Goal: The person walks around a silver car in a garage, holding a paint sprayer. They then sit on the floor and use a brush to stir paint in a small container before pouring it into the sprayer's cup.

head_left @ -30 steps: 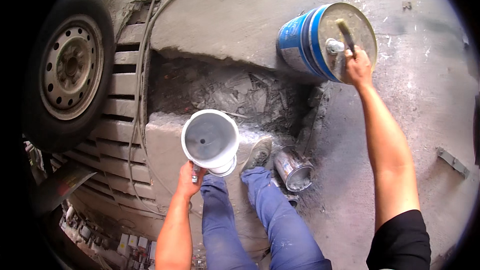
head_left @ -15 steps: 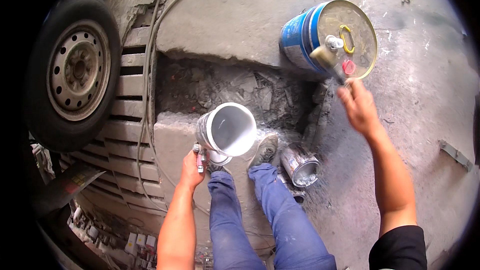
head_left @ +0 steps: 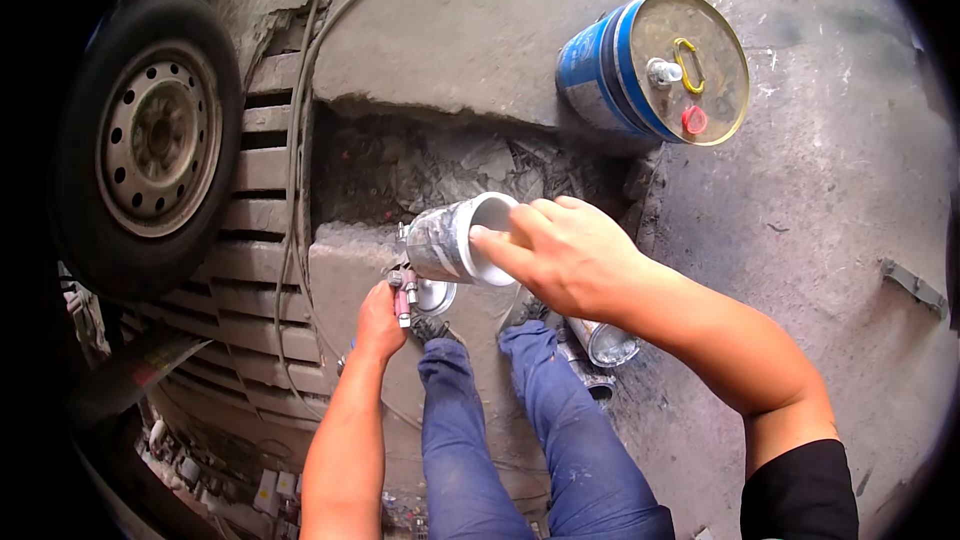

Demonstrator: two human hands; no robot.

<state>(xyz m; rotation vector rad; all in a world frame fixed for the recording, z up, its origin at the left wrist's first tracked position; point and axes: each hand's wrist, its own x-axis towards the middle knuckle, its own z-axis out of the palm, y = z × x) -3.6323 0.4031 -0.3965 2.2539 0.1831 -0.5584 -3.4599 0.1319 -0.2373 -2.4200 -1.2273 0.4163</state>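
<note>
My left hand (head_left: 380,320) is closed around a spray gun (head_left: 403,298) with metal fittings and a reddish body. Beside the gun a paint-smeared cup (head_left: 440,243) with a white inside is tilted, its mouth facing right; it appears joined to the gun. My right hand (head_left: 570,255) is closed at the cup's mouth, fingers bent into the opening. The brush it held a moment ago is now mostly hidden by the hand and the cup. Just below the cup, near my left shoe, sits a round whitish lid or can (head_left: 435,297).
A blue drum (head_left: 600,65) with a spout and a yellow handle on top stands at the far right. Before my feet is a rubble-filled pit (head_left: 420,160). Open cans (head_left: 610,343) lie by my right leg. A wheel (head_left: 150,140) and hoses (head_left: 297,140) are at left.
My right hand has come from beside the drum down and left to the cup, taking the brush with it. The cup's mouth has turned farther right.
</note>
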